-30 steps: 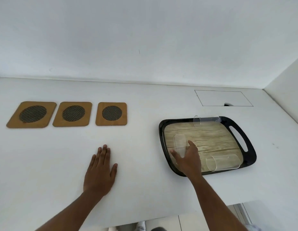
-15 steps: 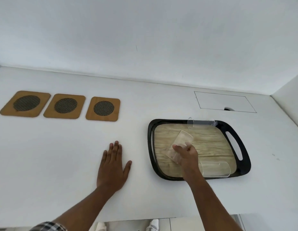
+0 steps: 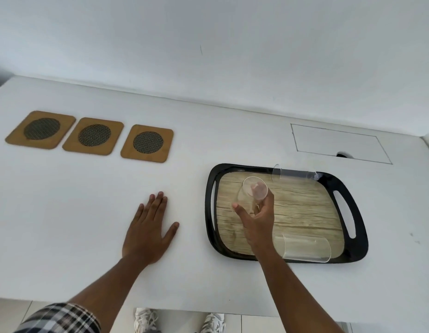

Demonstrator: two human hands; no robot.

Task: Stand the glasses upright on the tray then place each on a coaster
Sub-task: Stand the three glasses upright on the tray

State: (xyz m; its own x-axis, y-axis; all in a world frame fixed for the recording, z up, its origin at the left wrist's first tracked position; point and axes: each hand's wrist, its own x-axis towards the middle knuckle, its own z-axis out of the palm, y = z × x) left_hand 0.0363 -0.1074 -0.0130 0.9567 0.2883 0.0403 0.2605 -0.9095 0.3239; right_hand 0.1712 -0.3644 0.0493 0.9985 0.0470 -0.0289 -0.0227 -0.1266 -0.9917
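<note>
A black tray (image 3: 209, 212) with a wood-pattern floor sits on the white table at the right. My right hand (image 3: 257, 219) grips a clear glass (image 3: 251, 192) over the tray's left part, nearly upright with its mouth facing up. A second glass (image 3: 294, 175) lies on its side at the tray's far rim. A third glass (image 3: 304, 247) lies on its side at the near rim, just right of my wrist. Three wooden coasters (image 3: 147, 143) with dark mesh centres line up at the far left. My left hand (image 3: 148, 231) rests flat on the table, fingers spread.
A rectangular hatch outline (image 3: 338, 143) with a small hole is set into the table behind the tray. The white wall runs along the table's far edge. The near table edge is close, with my shoes (image 3: 146, 320) on the floor below.
My right hand has tipped the held glass from lying flat on the tray to almost upright. My left hand has stayed flat on the table.
</note>
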